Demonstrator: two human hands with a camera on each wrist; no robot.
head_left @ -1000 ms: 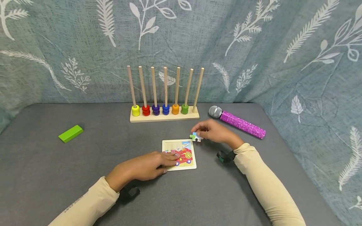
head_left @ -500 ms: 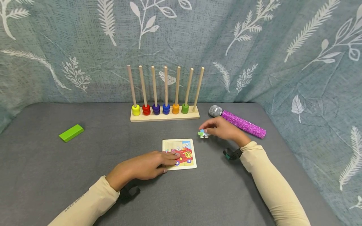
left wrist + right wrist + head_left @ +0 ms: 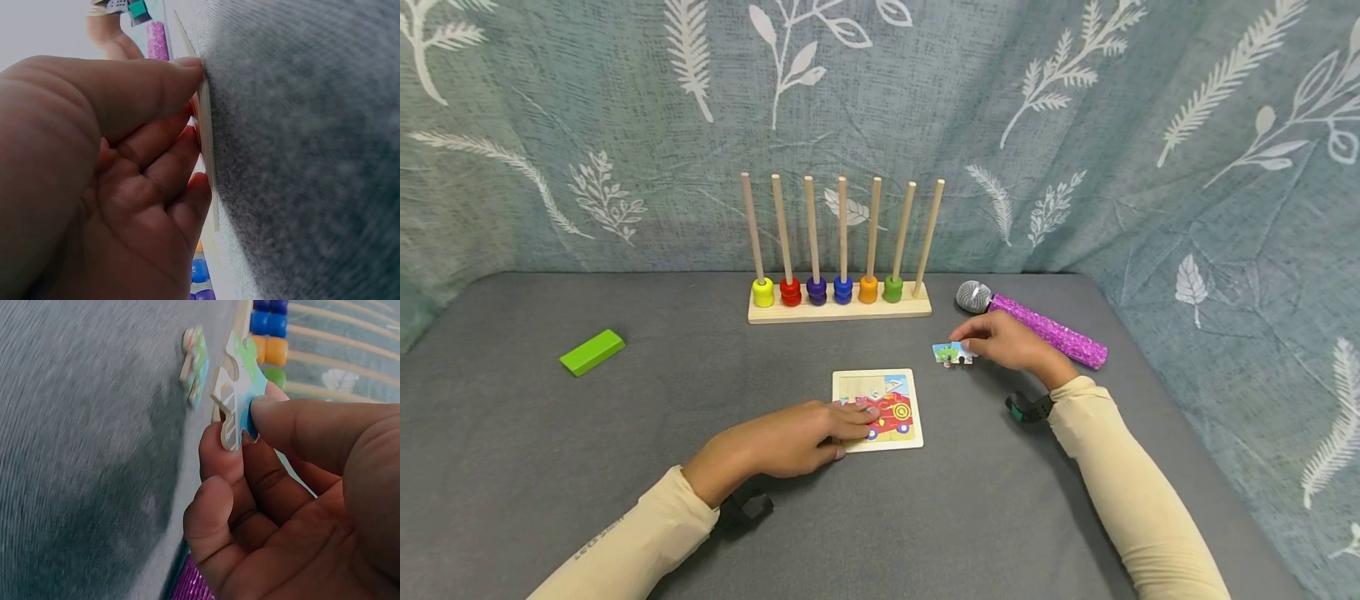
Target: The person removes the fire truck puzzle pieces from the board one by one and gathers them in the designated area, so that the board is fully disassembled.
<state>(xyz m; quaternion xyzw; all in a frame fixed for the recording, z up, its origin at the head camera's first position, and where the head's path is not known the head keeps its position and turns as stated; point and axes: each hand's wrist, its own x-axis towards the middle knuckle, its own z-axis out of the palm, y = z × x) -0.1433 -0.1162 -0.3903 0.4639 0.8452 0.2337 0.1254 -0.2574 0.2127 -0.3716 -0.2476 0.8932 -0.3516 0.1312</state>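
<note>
A jigsaw piece [image 3: 240, 394] is pinched between the thumb and curled fingers of the right hand [image 3: 1009, 340], thumb pad on its printed face. It is thin and knobbed, with a pale cut edge, its face green, light blue and white with grey stripes. It sits right of the middle, toward the surface's far edge; whether it touches the surface is hard to tell. A second piece [image 3: 197, 367], its print partly green and blue, lies just beside it.

Nearer the middle of the surface, the left hand [image 3: 797, 437] rests with fingers extended over a square wooden tray [image 3: 917, 425], thumb against its near left corner. Inside shows a red vehicle with blue wheels; pale wood shows toward the far left corner.

Beyond, a wooden peg stand [image 3: 842, 312] with glossy coloured beads lines the far edge. A glittery purple microphone [image 3: 1052, 329] lies by the far right corner, and a smooth green block [image 3: 592, 352] toward the left edge of the grey fabric surface [image 3: 880, 533].
</note>
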